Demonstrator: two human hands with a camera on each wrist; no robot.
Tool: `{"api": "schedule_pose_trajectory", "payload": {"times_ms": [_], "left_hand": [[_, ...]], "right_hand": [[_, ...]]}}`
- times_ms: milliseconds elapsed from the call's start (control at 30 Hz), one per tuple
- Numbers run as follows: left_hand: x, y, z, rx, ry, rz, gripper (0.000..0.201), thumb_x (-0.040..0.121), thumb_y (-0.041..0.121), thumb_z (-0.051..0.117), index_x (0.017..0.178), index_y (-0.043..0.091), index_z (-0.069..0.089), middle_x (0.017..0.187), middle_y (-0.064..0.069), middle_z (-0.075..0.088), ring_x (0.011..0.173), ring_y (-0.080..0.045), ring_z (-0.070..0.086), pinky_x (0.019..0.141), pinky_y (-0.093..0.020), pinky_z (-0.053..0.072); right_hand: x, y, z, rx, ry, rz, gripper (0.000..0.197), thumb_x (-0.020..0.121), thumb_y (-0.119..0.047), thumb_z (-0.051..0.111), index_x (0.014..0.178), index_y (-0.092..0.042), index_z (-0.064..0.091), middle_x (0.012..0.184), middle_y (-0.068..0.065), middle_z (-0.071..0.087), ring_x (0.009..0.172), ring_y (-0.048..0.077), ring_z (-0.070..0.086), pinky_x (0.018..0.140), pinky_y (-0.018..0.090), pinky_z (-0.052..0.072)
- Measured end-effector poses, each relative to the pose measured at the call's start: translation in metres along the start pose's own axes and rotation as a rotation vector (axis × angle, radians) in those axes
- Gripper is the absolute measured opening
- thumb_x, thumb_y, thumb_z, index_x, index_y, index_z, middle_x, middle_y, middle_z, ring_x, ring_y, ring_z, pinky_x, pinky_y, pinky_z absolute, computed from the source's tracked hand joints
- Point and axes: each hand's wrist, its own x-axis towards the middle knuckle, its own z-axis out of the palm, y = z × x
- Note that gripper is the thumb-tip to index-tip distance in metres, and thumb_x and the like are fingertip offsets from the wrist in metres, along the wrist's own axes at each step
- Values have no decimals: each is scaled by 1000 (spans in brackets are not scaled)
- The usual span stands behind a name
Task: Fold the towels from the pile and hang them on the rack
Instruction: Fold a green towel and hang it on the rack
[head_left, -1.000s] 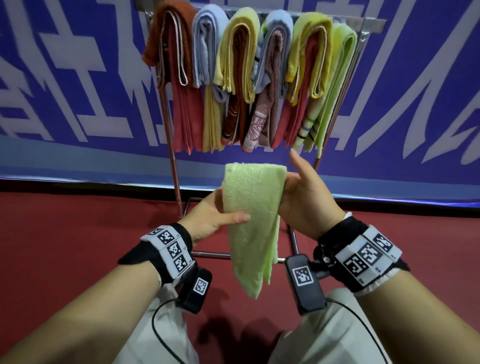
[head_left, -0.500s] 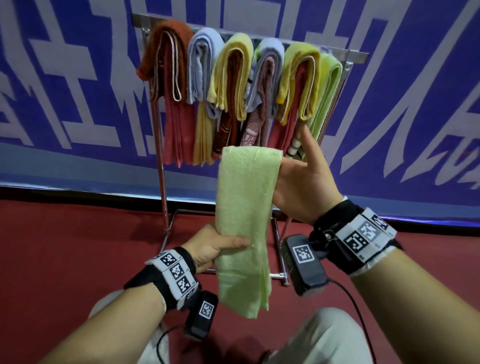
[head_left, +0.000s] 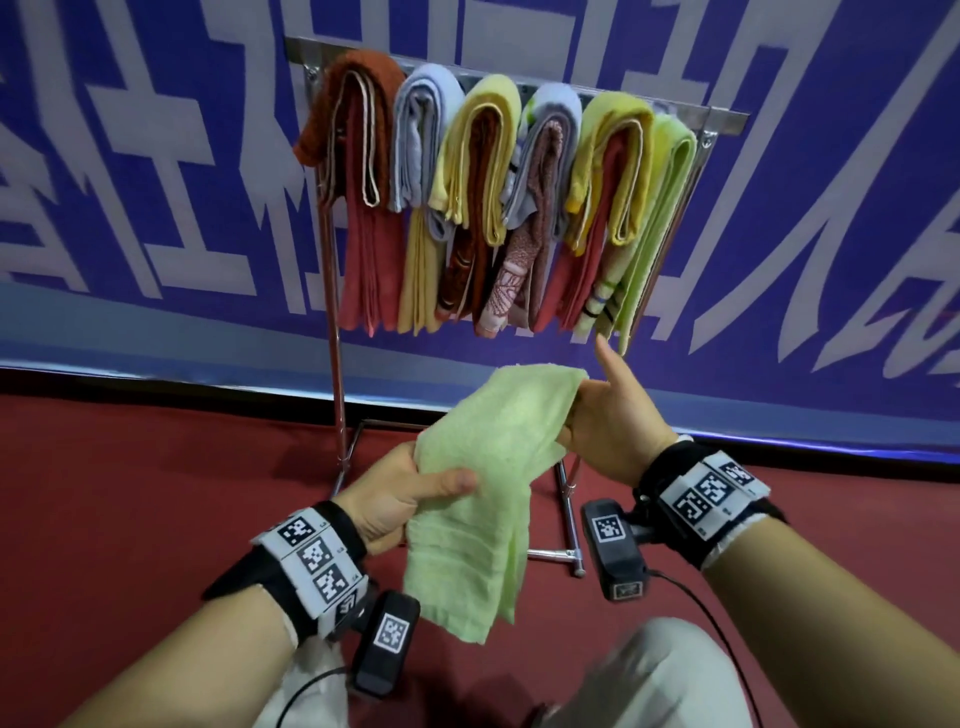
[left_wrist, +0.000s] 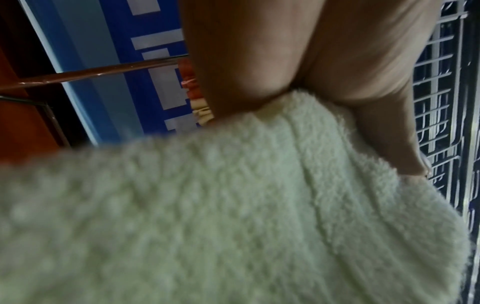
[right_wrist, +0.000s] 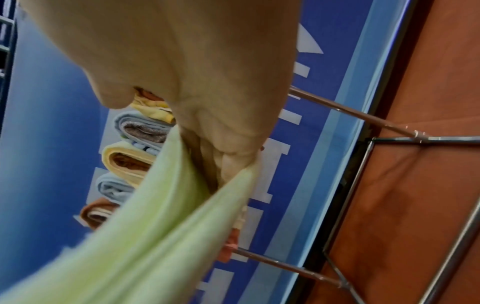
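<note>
A light green folded towel (head_left: 493, 467) hangs between my hands in front of the metal rack (head_left: 722, 117). My left hand (head_left: 410, 493) grips its middle with the thumb lying across the front. My right hand (head_left: 602, 415) holds the upper end, fingers curled behind the cloth and the index finger pointing up. In the left wrist view the towel (left_wrist: 233, 205) fills the picture under my fingers (left_wrist: 259, 61). The right wrist view shows the towel (right_wrist: 155, 226) pinched in my right hand (right_wrist: 228, 160). Several folded towels (head_left: 483, 197) hang side by side over the rack's top bar.
The rack stands on a red floor (head_left: 130, 493) against a blue banner with white lettering (head_left: 156, 156). Its base bars (head_left: 566, 551) lie just beyond my hands. My knees in light trousers (head_left: 649, 675) show at the bottom. A wire grid (left_wrist: 446, 102) stands off to the right.
The towel has come down from upright and now slants between my hands. My right hand has dropped with the top end. The view has pulled back, showing the whole rack.
</note>
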Motion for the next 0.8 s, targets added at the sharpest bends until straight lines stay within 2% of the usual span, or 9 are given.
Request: {"api": "schedule_pose_trajectory", "payload": {"times_ms": [100, 200, 333, 433, 500, 567, 633, 700, 800], "left_hand": [[-1, 13, 4, -44, 9, 29, 67, 41, 26, 103, 100, 5, 77, 101, -21, 74, 87, -30, 74, 72, -38, 60], [-1, 23, 7, -42, 61, 48, 68, 40, 28, 103, 98, 6, 78, 102, -21, 74, 89, -32, 74, 73, -40, 61], [-2, 40, 11, -29, 107, 68, 72, 41, 30, 103, 103, 5, 77, 109, -24, 72, 96, -35, 73, 76, -44, 61], [-3, 56, 16, 8, 110, 51, 72, 42, 32, 102, 104, 5, 77, 116, -25, 70, 104, -37, 71, 80, -47, 60], [-3, 65, 23, 28, 107, 48, 68, 44, 31, 102, 103, 6, 78, 115, -25, 71, 102, -37, 71, 78, -46, 60], [-2, 74, 34, 29, 95, 46, 53, 57, 24, 97, 103, 5, 77, 112, -25, 72, 98, -36, 73, 75, -45, 61], [-1, 82, 47, 21, 105, 51, 34, 75, 14, 80, 107, 2, 74, 108, -24, 73, 94, -34, 74, 74, -45, 62], [3, 91, 59, 42, 119, 63, 32, 80, 9, 69, 111, 0, 70, 106, -22, 74, 91, -32, 74, 73, -43, 62], [12, 101, 75, 93, 117, 79, 25, 79, 9, 69, 103, 2, 75, 107, -23, 73, 92, -32, 74, 76, -44, 62]], "right_hand": [[-1, 14, -1, -143, 41, 55, 79, 99, -65, 31, 131, 1, 61, 128, 17, 69, 123, 29, 64, 109, 39, 45], [1, 23, -6, -258, 128, 71, 78, 96, -64, 42, 129, 4, 63, 119, 15, 73, 116, 26, 68, 107, 37, 48], [-16, 17, -5, -323, 200, -69, 59, 104, -48, 44, 109, 3, 72, 108, 15, 77, 106, 25, 73, 100, 38, 54], [-35, 8, 0, -306, 176, -168, 56, 106, -40, 44, 106, 9, 72, 106, 20, 76, 106, 30, 73, 96, 39, 57], [-45, 3, 5, -323, 152, -201, 57, 107, -38, 43, 102, 12, 71, 104, 23, 76, 104, 32, 73, 94, 40, 58], [-52, 0, 9, -335, 119, -212, 58, 107, -38, 42, 98, 11, 72, 101, 24, 76, 101, 32, 74, 92, 40, 59], [-58, -3, 14, -325, 95, -214, 57, 105, -40, 43, 93, 6, 74, 97, 23, 76, 96, 31, 75, 88, 39, 61], [-62, -7, 18, -313, 84, -209, 59, 98, -48, 45, 95, 4, 74, 99, 23, 76, 95, 31, 75, 84, 37, 61], [-67, -14, 18, -317, 25, -166, 75, 88, -60, 45, 112, 6, 72, 112, 23, 74, 111, 40, 68, 100, 43, 56]]}}
